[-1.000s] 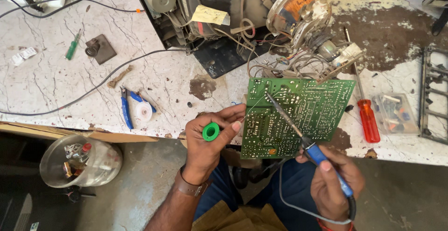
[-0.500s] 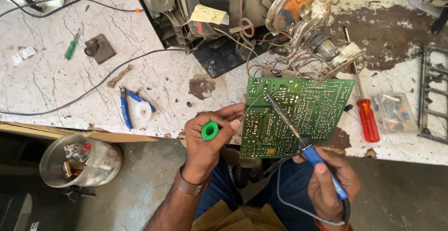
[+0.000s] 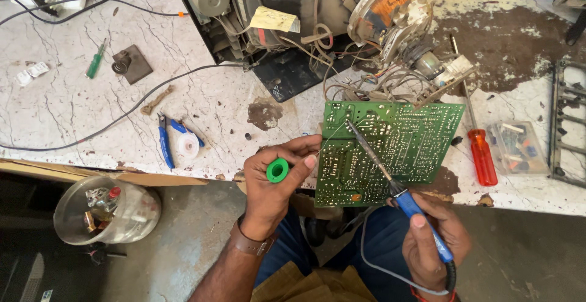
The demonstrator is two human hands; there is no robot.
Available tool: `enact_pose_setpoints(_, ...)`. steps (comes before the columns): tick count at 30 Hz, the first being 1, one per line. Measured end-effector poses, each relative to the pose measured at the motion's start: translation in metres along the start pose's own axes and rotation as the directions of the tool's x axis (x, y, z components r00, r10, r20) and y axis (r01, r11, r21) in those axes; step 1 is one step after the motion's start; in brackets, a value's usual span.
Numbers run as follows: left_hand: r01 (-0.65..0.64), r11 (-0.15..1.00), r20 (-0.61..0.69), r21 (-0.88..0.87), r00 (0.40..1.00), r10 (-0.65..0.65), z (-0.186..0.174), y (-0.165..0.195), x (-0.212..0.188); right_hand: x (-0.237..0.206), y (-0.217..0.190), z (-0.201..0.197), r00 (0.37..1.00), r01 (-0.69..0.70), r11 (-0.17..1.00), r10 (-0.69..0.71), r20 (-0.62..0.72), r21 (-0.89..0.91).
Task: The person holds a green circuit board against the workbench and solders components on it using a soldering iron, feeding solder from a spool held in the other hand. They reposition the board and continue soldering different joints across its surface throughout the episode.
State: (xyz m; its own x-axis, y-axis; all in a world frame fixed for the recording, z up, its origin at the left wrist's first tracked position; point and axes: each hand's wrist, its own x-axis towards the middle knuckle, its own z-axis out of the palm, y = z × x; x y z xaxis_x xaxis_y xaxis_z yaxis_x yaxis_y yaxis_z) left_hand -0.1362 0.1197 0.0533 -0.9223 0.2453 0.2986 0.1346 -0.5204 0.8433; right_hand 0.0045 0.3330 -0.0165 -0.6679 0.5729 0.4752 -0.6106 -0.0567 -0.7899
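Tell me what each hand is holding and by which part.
The left hand holds a green solder spool by its rim, between thumb and fingers. The right hand holds a soldering iron by its blue handle, tip on the green circuit board.

A green circuit board [image 3: 390,152] tilts over the tabletop's [image 3: 91,125] front edge, solder side up. A blue-handled soldering iron [image 3: 397,189] rests its tip near the board's upper edge. A green solder spool [image 3: 277,170] sits just left of it.

A creased yellowish paper label [image 3: 274,19] sits on the opened chassis; a clear plastic parts box [image 3: 517,147], contents indistinct, lies at the desk's [image 3: 73,113] right.
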Motion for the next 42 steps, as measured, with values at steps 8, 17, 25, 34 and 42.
enact_pose_setpoints(8, -0.004, 0.999, -0.025, 0.035, 1.000, 0.005, 0.004, -0.003, 0.000, -0.002, 0.000, 0.002, 1.000, 0.012, 1.000, -0.011, 0.015, -0.014)
enact_pose_setpoints(17, -0.044, 0.998, -0.018, -0.044, 0.999, 0.043, 0.000, -0.003, 0.001, 0.013, -0.010, -0.004, 0.989, -0.148, 0.947, 0.149, 0.018, 0.285)
enact_pose_setpoints(25, -0.034, 0.999, 0.000, -0.042, 0.999, 0.034, 0.003, -0.002, 0.003, 0.014, -0.011, 0.001, 0.989, -0.148, 0.967, 0.145, 0.029, 0.208)
enact_pose_setpoints(34, -0.051, 0.998, 0.029, -0.027, 0.998, 0.052, 0.004, 0.001, 0.004, 0.014, -0.009, 0.004, 0.993, -0.119, 0.975, 0.112, 0.048, 0.190)
enact_pose_setpoints(42, -0.042, 0.999, 0.037, -0.009, 0.998, 0.042, 0.005, 0.003, 0.005, 0.000, -0.003, 0.010, 1.000, 0.018, 1.000, -0.018, -0.001, -0.013)
